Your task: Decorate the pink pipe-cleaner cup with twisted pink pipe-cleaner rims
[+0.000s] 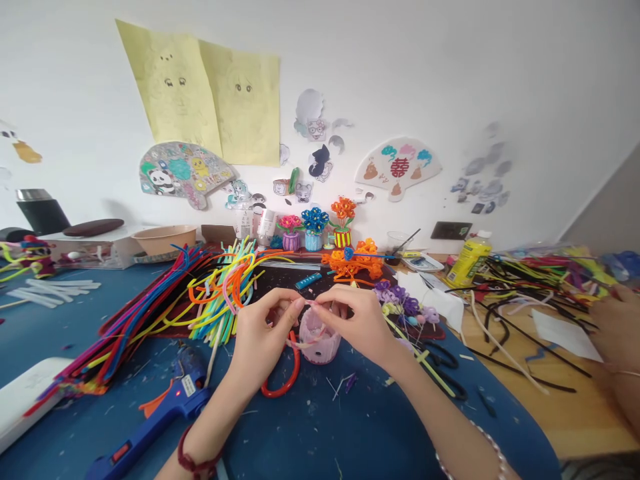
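Observation:
My left hand (265, 328) and my right hand (356, 323) meet at mid-table, thumbs and fingertips pinched together. Between them they hold a thin pink pipe cleaner (309, 303), mostly hidden by the fingers. Just below and behind it stands a small pale pink pot (321, 349) with ribbed sides, upright on the table. A red loop (283, 390), like a scissors handle, lies by my left wrist, partly covered. Purple flowers (407, 304) made of pipe cleaners lie beyond my right hand.
A blue glue gun (173, 407) rests at the left with a small red light showing. Bundled pipe cleaners (145, 310) spread behind it. Three finished flower pots (314, 239) stand against the wall. A yellow bottle (469, 259) and another person's hand (617, 327) are at the right.

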{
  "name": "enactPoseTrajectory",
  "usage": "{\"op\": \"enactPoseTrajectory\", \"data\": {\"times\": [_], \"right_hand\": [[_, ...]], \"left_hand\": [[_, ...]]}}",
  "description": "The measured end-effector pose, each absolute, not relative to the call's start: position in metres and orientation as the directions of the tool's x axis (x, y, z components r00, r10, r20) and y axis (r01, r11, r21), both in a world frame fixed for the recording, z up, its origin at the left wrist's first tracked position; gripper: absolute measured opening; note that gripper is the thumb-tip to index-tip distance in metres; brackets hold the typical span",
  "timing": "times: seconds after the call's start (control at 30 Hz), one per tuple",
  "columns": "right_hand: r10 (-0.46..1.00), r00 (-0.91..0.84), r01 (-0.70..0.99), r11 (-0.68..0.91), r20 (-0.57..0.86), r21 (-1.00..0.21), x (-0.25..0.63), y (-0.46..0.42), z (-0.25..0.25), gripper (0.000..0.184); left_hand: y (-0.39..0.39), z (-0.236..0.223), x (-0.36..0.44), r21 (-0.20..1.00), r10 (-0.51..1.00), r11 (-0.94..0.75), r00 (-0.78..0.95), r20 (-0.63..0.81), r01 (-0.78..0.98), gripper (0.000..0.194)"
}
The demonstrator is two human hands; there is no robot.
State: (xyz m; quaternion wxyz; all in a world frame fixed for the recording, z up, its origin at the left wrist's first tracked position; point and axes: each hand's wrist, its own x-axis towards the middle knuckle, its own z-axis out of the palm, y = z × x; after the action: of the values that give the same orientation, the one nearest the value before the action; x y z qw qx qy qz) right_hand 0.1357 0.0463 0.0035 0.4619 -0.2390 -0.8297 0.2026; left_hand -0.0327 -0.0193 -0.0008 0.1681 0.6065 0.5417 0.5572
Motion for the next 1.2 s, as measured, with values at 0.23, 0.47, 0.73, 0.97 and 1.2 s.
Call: {"op": "enactPoseTrajectory", "data": {"times": [0.23, 0.47, 0.73, 0.97, 1.2], "right_hand": [[0.523, -0.49, 0.257, 0.851, 0.697, -0.457, 0.1356, 0.0464, 0.0012, 0.014], [0.492, -0.543, 0.224, 0.866, 0.681, -0.447, 0.1371, 0.0477, 0.0, 0.017], [0.486, -0.576, 0.204, 0.864, 0.657, -0.46, 0.1408, 0.049, 0.0008, 0.017], [0.486, -0.584, 0.185, 0.86, 0.65, -0.476, 0.1419, 0.0482, 0.003, 0.016], [0.488, -0.59, 0.187, 0.858, 0.644, -0.478, 0.1418, 0.0486, 0.0031, 0.016]], "left_hand": [[-0.0192, 0.0018, -0.0322, 0.798, 0.855, -0.35, -0.181, 0.486, 0.492, 0.025], [-0.0188, 0.0009, -0.0312, 0.773, 0.853, -0.379, -0.133, 0.505, 0.509, 0.021], [-0.0192, 0.0014, -0.0329, 0.734, 0.844, -0.418, -0.07, 0.531, 0.536, 0.021], [-0.0193, 0.001, -0.0332, 0.718, 0.84, -0.427, -0.053, 0.54, 0.55, 0.022], [-0.02, 0.0043, -0.033, 0.715, 0.838, -0.438, -0.04, 0.544, 0.545, 0.022]]}}
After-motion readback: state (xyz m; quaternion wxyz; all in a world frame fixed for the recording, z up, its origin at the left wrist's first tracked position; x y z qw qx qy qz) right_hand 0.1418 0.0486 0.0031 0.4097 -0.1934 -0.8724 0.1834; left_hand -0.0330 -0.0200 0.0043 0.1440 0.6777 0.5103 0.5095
